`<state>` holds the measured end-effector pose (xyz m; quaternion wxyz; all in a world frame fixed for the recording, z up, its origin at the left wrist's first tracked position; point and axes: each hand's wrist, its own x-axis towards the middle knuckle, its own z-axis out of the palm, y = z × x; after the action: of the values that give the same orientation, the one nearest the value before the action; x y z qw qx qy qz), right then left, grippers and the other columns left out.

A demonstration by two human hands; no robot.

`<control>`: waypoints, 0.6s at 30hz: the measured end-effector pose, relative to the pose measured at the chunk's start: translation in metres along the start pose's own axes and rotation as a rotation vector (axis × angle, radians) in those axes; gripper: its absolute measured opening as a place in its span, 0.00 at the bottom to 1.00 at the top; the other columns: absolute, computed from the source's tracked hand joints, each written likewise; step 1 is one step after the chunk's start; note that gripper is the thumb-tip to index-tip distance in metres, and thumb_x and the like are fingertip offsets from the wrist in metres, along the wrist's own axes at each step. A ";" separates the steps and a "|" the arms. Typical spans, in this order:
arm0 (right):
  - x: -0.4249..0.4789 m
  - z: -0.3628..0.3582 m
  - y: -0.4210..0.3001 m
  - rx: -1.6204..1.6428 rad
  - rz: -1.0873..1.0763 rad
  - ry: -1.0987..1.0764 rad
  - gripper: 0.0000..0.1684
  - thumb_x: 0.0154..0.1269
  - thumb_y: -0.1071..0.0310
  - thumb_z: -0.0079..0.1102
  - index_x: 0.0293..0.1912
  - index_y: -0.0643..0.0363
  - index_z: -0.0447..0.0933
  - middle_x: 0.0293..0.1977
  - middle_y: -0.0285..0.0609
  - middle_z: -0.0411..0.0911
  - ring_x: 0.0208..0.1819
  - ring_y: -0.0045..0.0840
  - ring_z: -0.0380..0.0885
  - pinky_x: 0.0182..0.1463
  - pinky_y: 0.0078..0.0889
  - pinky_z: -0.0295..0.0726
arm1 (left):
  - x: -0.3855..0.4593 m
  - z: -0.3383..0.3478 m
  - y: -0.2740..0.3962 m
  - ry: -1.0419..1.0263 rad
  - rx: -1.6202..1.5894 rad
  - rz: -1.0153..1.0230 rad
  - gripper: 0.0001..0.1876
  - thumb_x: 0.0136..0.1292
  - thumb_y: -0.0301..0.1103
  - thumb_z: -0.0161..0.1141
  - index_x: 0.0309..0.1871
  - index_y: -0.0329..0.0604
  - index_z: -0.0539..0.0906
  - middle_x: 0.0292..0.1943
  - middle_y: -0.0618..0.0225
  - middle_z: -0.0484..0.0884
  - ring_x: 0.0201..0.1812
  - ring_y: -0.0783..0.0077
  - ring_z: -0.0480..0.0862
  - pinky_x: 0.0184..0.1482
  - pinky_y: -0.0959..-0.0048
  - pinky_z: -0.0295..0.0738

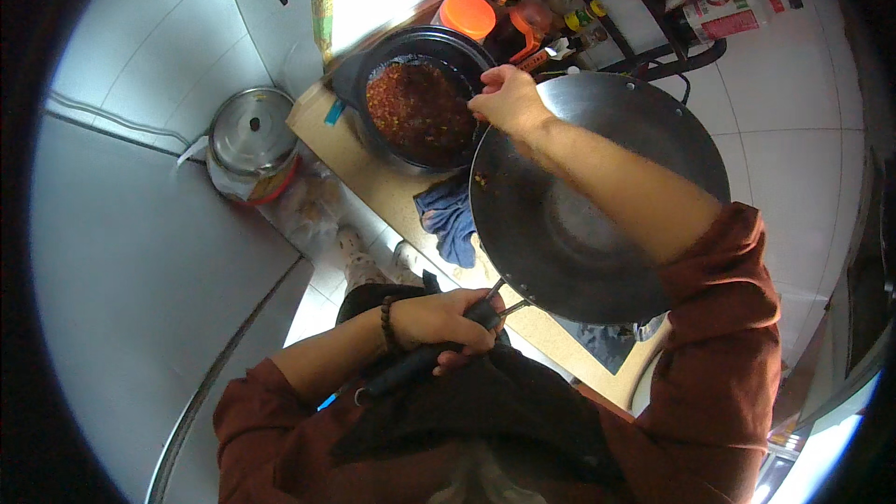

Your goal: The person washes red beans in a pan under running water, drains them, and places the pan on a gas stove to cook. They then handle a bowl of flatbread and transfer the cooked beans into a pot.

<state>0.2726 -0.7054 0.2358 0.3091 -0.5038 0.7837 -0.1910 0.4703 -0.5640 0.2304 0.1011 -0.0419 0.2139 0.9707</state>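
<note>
A large dark metal wok (581,224) is held over the counter by its black handle, with my left hand (448,329) closed around that handle. Some food bits cling inside the wok near its left rim. Past the wok stands a black pot (427,38) containing a dark red-brown mixture with yellowish bits (420,108). My right hand (511,98) reaches across the wok to the pot's right rim, fingers bent; whether it grips anything there cannot be told.
A blue cloth (451,220) lies on the counter (378,168) beside the wok. Behind are an orange-lidded jar (467,15), several bottles and a black rack (633,59). A lidded metal pot (253,129) stands at the left. Tiled wall (784,182) is at the right.
</note>
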 end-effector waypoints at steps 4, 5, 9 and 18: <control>-0.024 -0.037 0.000 -0.265 0.341 -0.458 0.27 0.44 0.76 0.63 0.46 0.69 0.66 0.35 0.48 0.72 0.26 0.28 0.76 0.29 0.28 0.78 | -0.003 -0.002 0.002 0.007 0.047 0.012 0.17 0.54 0.27 0.57 0.43 0.39 0.63 0.19 0.68 0.69 0.09 0.80 0.68 0.10 0.79 0.67; -0.042 -0.038 0.000 -0.288 0.526 -0.537 0.26 0.44 0.76 0.63 0.45 0.68 0.65 0.34 0.48 0.72 0.25 0.29 0.76 0.27 0.29 0.79 | -0.004 -0.002 0.004 0.009 0.053 0.017 0.16 0.54 0.27 0.57 0.43 0.39 0.63 0.19 0.68 0.69 0.10 0.80 0.68 0.11 0.79 0.67; -0.057 -0.022 0.039 0.143 0.426 -0.466 0.26 0.45 0.77 0.62 0.46 0.69 0.64 0.33 0.48 0.73 0.29 0.31 0.77 0.30 0.30 0.80 | -0.003 0.000 0.013 -0.008 0.085 -0.005 0.15 0.54 0.27 0.56 0.41 0.39 0.62 0.18 0.69 0.68 0.11 0.80 0.68 0.12 0.79 0.68; -0.022 -0.044 -0.042 0.193 0.032 -0.219 0.22 0.50 0.74 0.60 0.47 0.69 0.70 0.36 0.47 0.75 0.36 0.27 0.77 0.40 0.24 0.77 | -0.008 -0.003 0.016 -0.002 0.055 -0.061 0.15 0.54 0.26 0.55 0.41 0.39 0.61 0.18 0.69 0.68 0.12 0.80 0.69 0.12 0.79 0.68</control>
<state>0.2778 -0.7034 0.3005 0.4426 -0.4771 0.7312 -0.2045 0.4746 -0.5810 0.2357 0.1320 -0.0445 0.2393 0.9609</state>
